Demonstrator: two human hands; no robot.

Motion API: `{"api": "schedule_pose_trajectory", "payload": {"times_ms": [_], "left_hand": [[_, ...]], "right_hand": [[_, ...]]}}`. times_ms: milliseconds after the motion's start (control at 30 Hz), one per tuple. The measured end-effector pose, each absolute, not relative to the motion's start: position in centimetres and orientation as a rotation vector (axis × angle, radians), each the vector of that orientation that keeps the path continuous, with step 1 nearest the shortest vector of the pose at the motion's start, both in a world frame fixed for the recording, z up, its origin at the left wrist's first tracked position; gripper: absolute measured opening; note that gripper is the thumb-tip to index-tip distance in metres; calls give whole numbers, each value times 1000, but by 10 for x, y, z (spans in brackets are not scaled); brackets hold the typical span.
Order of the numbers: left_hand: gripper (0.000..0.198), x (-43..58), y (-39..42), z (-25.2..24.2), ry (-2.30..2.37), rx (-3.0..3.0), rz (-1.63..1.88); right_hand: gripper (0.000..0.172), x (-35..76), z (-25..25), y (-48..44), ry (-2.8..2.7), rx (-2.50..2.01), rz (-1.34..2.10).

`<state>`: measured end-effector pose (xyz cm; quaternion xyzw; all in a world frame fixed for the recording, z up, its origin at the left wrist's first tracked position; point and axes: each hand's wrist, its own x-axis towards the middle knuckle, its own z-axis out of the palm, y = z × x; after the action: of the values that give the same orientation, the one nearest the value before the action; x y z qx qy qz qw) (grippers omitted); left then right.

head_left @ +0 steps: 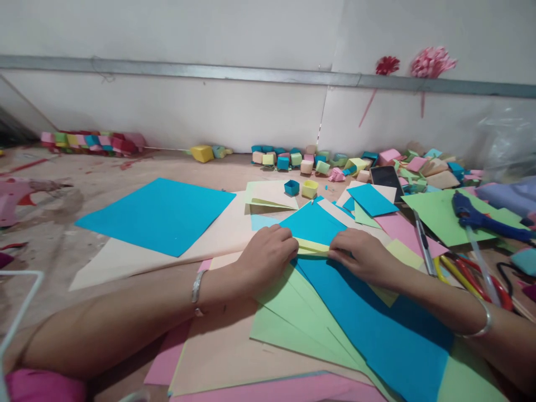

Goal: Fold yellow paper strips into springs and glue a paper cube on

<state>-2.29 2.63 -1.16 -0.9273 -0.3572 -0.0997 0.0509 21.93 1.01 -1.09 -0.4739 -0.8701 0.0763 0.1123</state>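
A narrow folded strip of yellow paper [313, 247] stretches between my two hands over the stacked sheets. My left hand [268, 254] is closed on its left end, the fingers curled with the knuckles up. At the right end, my right hand [362, 254] pinches the strip between thumb and fingers. Beneath them lie a large blue sheet [389, 329] and several light green sheets [301, 318]. A small blue paper box [291, 188] and a small yellow paper box [310, 189] stand just beyond my hands.
Another blue sheet [157, 218] lies at left, near a pink glue gun [20, 198]. To the right are a box cutter [424, 243], scissors [481, 279], a blue glue gun [481, 218] and a phone [387, 183]. Small paper boxes [283, 162] line the wall.
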Motion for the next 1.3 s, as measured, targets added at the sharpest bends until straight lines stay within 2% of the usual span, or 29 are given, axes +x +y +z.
{"api": "schedule_pose_trajectory", "payload": {"times_ms": [200,367,467,633,733,1133,1300], "left_hand": [[23,-23,31,-15,-1070,-2815,-357],[21,-24,31,-15,-1074,-2878,-305],[22,-23,32,-15,-1146,-2920,-293],[20,-22,34,-13,-1280,-3023,-374],[17,-22,33,-11,-1316,-3056,-392],[16,-23,34,-9,-1317,-3132,-391],[18,-23,35,-5,-1285,-3129,-329]], "right_hand": [[28,216,-7,4,-2520,-1457,259],[21,215,-9,1,-2415,-1414,336],[22,214,-9,2,-2416,-1482,363],[30,212,-8,3,-2480,-1619,274],[29,212,-9,1,-2518,-1614,207],[12,209,-8,-3,-2306,-1419,605],[17,208,-7,-5,-2379,-1481,566]]}}
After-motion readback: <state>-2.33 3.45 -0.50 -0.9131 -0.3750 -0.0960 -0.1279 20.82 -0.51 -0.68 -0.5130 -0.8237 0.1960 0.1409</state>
